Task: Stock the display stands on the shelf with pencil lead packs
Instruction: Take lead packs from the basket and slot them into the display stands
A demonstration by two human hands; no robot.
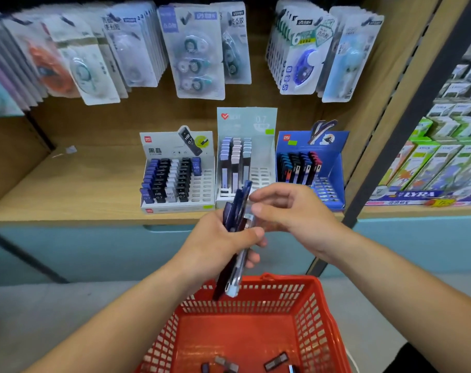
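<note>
Loose packs [276,363] lie in the red basket [309,316] beneath your hands. Your left hand [218,238] grips several pencil lead packs [239,205]; your right hand [290,211] pinches one. Part-filled display stands [246,122] sit beyond.

Shelf [67,195] left of white stand [175,210] lay open. Free slots: right columns in white stand, right column in middle stand [272,162], front rows in blue stand [336,170]. Blister cards [199,52] hung low overhead. Left hand [223,238], right hand [290,208] and their packs [239,208] blocked middle stand's front.
</note>
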